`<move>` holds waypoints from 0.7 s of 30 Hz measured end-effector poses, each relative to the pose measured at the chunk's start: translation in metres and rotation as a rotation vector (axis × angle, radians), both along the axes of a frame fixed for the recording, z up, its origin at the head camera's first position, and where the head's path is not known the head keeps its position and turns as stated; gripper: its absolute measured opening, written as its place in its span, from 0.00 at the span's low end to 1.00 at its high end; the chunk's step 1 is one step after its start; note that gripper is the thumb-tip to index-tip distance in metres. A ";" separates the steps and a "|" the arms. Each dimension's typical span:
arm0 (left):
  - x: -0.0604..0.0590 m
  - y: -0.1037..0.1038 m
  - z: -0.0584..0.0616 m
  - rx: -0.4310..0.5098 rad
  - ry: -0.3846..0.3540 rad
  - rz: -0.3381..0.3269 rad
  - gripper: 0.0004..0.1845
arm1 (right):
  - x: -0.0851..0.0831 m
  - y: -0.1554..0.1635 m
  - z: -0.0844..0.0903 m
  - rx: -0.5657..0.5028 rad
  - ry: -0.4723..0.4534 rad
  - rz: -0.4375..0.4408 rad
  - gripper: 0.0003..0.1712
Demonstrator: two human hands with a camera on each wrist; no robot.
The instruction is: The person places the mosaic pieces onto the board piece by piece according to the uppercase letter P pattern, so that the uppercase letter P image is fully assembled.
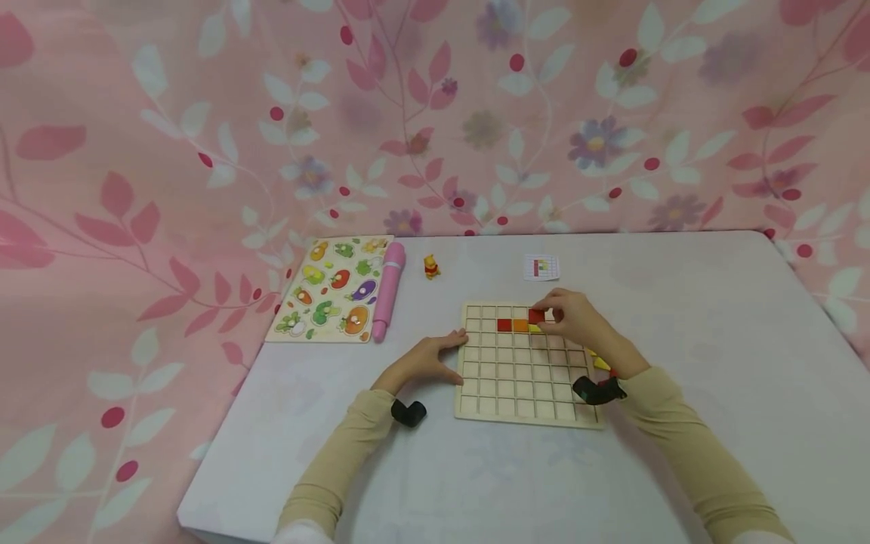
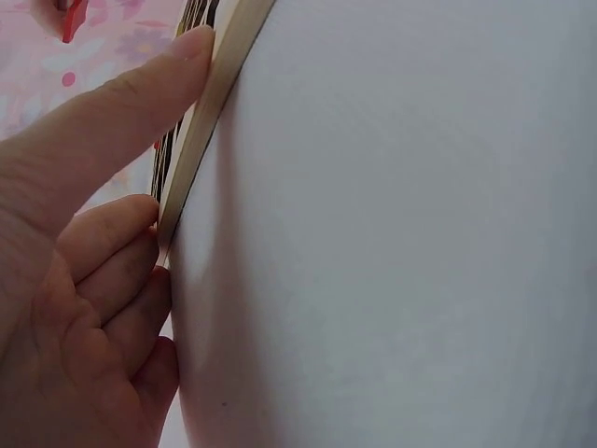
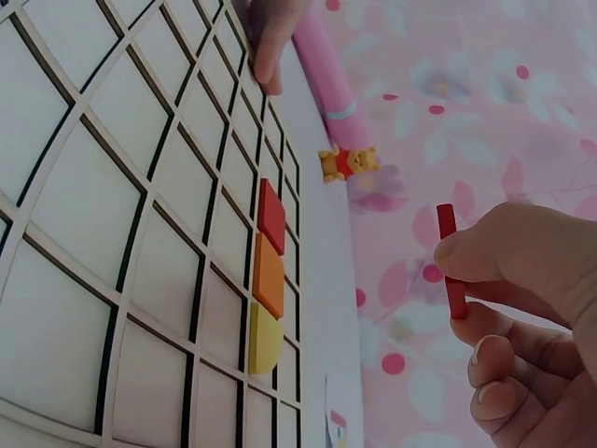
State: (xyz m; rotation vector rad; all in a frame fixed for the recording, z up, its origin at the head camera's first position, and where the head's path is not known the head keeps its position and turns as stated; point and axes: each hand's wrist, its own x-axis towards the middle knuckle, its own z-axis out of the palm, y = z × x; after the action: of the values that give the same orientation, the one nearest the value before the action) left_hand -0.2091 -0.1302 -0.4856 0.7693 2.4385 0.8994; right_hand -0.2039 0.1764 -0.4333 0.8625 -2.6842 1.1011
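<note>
Above gridded board [image 1: 506, 370], right hand [image 1: 579, 317] curled, pinching 1 red tile [image 1: 535, 316]

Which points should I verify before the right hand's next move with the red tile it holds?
1. Held red tile pinched by the right hand: ok.
2. Left hand touching the edge of the board: ok.
3. Placed red tile, orange tile and yellow tile in neighbouring cells: ok.
4. Loose pieces beside the board fully visible: not ok, right arm partly hides them.
5. Tiles matching the card: cannot tell, print too small.
</note>
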 end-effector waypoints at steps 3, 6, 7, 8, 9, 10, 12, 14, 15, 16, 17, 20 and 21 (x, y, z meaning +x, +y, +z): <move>0.000 0.000 -0.001 0.004 -0.003 0.001 0.45 | 0.000 -0.005 -0.001 0.003 0.002 0.006 0.15; 0.001 0.001 0.000 0.007 -0.004 0.004 0.45 | -0.001 -0.011 -0.003 0.005 0.014 0.016 0.15; 0.001 0.001 0.000 0.006 -0.004 0.004 0.45 | -0.001 -0.013 -0.003 0.003 0.020 0.020 0.14; 0.000 0.001 0.000 0.004 -0.003 0.003 0.45 | -0.002 -0.015 -0.004 0.003 0.023 0.024 0.14; 0.000 0.001 0.000 -0.001 -0.001 0.002 0.45 | -0.002 -0.017 -0.005 0.000 0.024 0.030 0.14; 0.000 0.001 0.000 -0.004 -0.002 0.001 0.45 | -0.003 -0.018 -0.006 -0.005 0.022 0.036 0.13; 0.000 0.001 0.001 -0.004 -0.002 0.001 0.45 | -0.003 -0.023 -0.008 -0.017 0.009 0.043 0.13; 0.000 0.000 0.001 0.002 -0.003 0.002 0.45 | -0.004 -0.026 -0.010 -0.024 -0.007 0.047 0.13; -0.001 0.000 0.001 0.006 -0.004 0.002 0.45 | -0.004 -0.028 -0.012 -0.027 -0.014 0.049 0.13; -0.001 0.000 0.001 0.010 -0.004 0.001 0.45 | -0.004 -0.030 -0.013 -0.030 -0.022 0.050 0.13; -0.001 0.000 0.001 0.009 -0.004 0.001 0.45 | -0.004 -0.031 -0.014 -0.031 -0.031 0.049 0.13; -0.001 0.000 0.000 0.005 -0.006 0.002 0.45 | -0.005 -0.035 -0.021 -0.026 -0.054 0.047 0.13; -0.001 0.001 0.000 0.007 -0.006 0.002 0.45 | -0.005 -0.036 -0.023 -0.024 -0.061 0.048 0.13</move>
State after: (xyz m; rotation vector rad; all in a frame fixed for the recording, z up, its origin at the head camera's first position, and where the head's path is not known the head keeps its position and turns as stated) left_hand -0.2099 -0.1296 -0.4860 0.7653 2.4329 0.9100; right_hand -0.2092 0.1407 -0.4562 0.9085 -2.7072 1.1861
